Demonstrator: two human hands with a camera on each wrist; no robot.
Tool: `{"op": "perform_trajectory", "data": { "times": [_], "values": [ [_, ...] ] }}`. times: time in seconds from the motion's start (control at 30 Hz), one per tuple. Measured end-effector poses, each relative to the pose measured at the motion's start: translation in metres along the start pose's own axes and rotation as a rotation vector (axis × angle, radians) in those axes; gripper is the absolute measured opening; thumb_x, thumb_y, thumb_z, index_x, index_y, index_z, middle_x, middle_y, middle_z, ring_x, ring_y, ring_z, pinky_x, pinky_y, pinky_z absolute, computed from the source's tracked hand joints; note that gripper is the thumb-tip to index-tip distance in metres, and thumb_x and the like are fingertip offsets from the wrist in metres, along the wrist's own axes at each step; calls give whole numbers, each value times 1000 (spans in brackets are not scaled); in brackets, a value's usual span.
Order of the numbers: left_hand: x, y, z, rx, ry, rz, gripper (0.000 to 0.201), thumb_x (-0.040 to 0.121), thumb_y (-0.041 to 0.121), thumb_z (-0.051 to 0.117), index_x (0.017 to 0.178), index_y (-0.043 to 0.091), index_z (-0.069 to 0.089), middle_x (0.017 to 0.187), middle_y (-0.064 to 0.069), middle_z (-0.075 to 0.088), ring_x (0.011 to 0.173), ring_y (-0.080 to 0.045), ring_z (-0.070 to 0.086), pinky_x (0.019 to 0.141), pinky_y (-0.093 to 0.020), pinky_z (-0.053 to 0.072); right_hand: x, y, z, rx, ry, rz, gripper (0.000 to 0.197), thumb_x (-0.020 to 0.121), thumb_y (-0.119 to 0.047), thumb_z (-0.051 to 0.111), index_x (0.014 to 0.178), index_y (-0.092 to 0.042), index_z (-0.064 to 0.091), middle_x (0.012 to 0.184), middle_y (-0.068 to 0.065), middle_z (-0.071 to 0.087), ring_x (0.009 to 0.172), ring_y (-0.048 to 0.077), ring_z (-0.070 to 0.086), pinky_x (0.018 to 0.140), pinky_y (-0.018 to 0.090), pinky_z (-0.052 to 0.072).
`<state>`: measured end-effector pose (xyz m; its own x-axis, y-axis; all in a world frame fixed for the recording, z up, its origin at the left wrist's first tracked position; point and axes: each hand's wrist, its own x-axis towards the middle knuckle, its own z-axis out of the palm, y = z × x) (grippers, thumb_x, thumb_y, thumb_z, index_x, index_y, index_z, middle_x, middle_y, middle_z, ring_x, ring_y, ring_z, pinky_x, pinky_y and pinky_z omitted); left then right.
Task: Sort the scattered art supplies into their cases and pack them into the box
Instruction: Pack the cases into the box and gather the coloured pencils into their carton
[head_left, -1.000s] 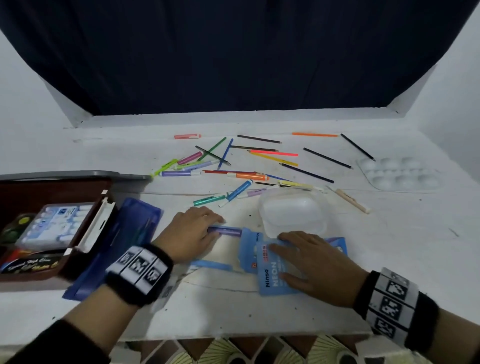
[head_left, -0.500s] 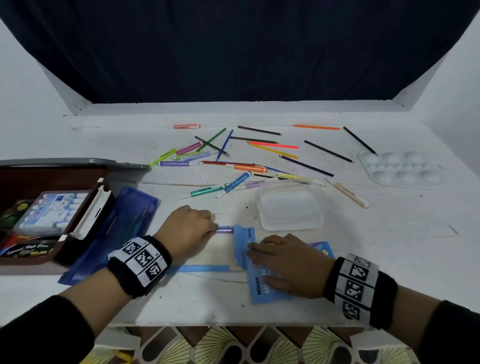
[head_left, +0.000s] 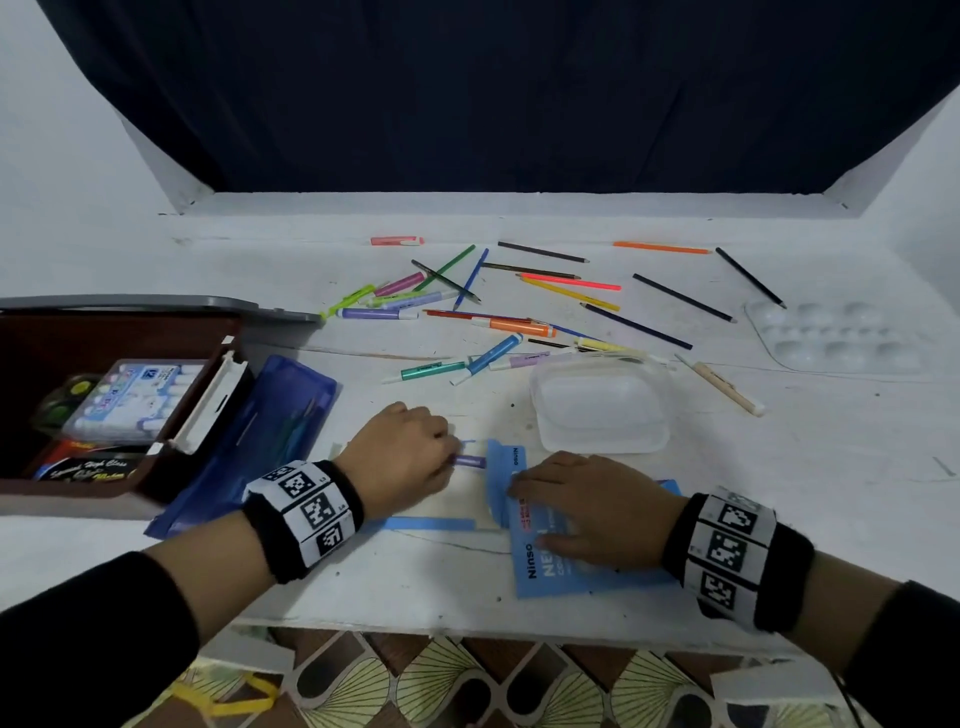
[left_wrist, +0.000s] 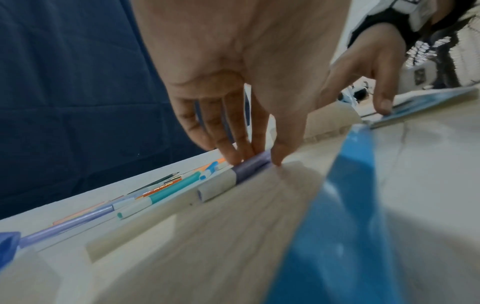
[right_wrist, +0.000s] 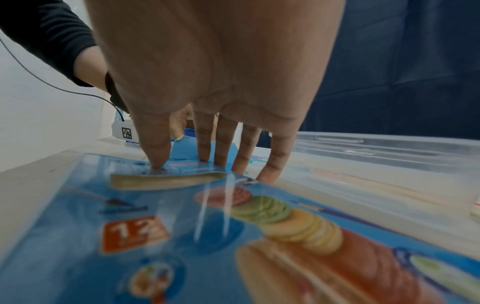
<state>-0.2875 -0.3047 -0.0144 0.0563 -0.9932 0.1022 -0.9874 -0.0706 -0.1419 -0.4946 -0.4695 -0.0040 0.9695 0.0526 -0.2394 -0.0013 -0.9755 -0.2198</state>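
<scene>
Purple marker (head_left: 470, 461) now pushed further into the mouth of the blue sleeve (head_left: 558, 566) than a second ago — only a short stub showing, so nearly housed. Left hand (head_left: 397, 457) pinching its end; right hand (head_left: 592, 506) flat, fingers (right_wrist: 155, 152) straight, pressing the glossy, thin card sleeve onto the desk (head_left: 779, 467) — loose markers and slim pencils beyond it.

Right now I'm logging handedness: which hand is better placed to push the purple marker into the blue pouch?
Left. The left hand already pinches the purple marker at the blue pouch mouth; the right hand presses it flat.
</scene>
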Motion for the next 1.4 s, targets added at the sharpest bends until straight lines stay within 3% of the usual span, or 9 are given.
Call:
{"op": "perform_trajectory", "data": {
  "times": [0.13, 0.33, 0.57, 0.73, 0.9, 1.03, 1.13, 1.27, 1.4],
  "values": [
    [2, -4, -6, -34, -167, -65, 24, 98, 41, 49, 109, 25, 64, 100, 4, 67, 93, -23, 63, 79, -36, 40, -2, -1, 2, -11, 10, 2, 59, 96, -51, 49, 149, -31, 33, 154, -9, 35, 137, 13, 34, 110, 37, 35],
    [-5, -35, -30, -420, 193, -254, 25, 95, 49, 50, 97, 28, 64, 81, 12, 60, 71, -10, 58, 66, -33, 50, -2, 0, 0, -19, 8, -22, 59, 95, -51, 49, 148, -29, 34, 153, -8, 37, 135, 13, 36, 108, 40, 38],
    [44, -71, -49, -393, 439, -444, 11, 91, 33, 68, 98, 25, 71, 87, 11, 68, 61, -6, 51, 69, -31, 49, -2, 2, 2, -2, -3, -24, 58, 95, -51, 50, 147, -30, 34, 152, -9, 38, 134, 13, 37, 107, 40, 38],
    [73, -87, -39, -403, 354, -495, 21, 95, 32, 62, 112, 22, 69, 97, 2, 70, 71, -18, 62, 78, -34, 53, -2, 1, 1, 21, 2, -9, 57, 95, -50, 50, 147, -32, 34, 153, -11, 36, 135, 12, 35, 109, 41, 37],
    [77, -82, -30, -566, 275, -494, 45, 98, 31, 59, 142, 22, 53, 132, -8, 61, 86, -17, 64, 85, -27, 49, -4, 1, 3, 28, 10, -4, 58, 96, -51, 48, 148, -34, 31, 156, -13, 32, 138, 10, 33, 109, 42, 36],
    [58, -64, -31, -551, 135, -462, 44, 97, 40, 57, 139, 28, 51, 125, -1, 61, 84, -14, 66, 85, -36, 54, -8, 3, 6, 37, 13, 9, 59, 96, -51, 47, 150, -35, 29, 158, -14, 28, 139, 9, 31, 111, 39, 33],
    [28, -49, -26, -524, -57, -322, 41, 94, 52, 56, 132, 34, 55, 117, 7, 62, 97, -10, 60, 92, -40, 51, -10, 3, 7, 59, 7, 33, 59, 97, -50, 48, 150, -33, 29, 159, -14, 26, 140, 8, 30, 113, 37, 31],
    [-11, -20, -19, -330, -431, -181, 62, 92, 70, 40, 148, 47, 29, 145, 9, 45, 132, -15, 43, 109, -43, 35, -13, 6, 7, 76, 33, 83, 55, 98, -49, 47, 148, -33, 32, 157, -10, 30, 140, 10, 30, 114, 36, 29],
    [-37, -7, -17, -210, -456, -174, 78, 77, 79, 17, 148, 49, 26, 157, 6, 26, 140, -16, 30, 110, -40, 29, -24, 9, 3, 90, 9, 134, 62, 95, -61, 41, 149, -34, 31, 157, -9, 30, 142, 9, 27, 117, 31, 24]
  ]
}}
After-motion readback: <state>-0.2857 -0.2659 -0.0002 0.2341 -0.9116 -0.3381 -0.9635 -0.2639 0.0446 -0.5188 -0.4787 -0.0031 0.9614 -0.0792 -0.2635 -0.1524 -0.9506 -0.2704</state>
